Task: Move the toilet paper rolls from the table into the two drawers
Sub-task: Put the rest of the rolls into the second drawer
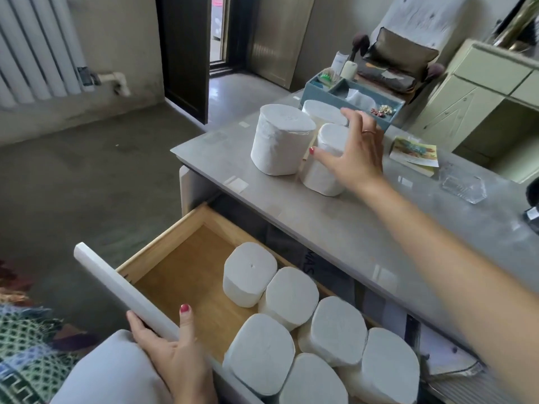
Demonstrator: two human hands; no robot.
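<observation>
Nearest, my left grip (172,345) curls round the white drawer front (122,290); six white paper rolls (291,295) stand inside. Farther, my right grip (354,158), fingers spread, touches a white cylindrical roll (320,173) on the grey bench (408,228); I should close squarely around it.

Place: lived-in home room | signs: white radiator (32,53) on the wall | cushioned armchair (399,59) | green cabinet (478,91) | blue desk organiser (350,100) on the table (379,228)
</observation>
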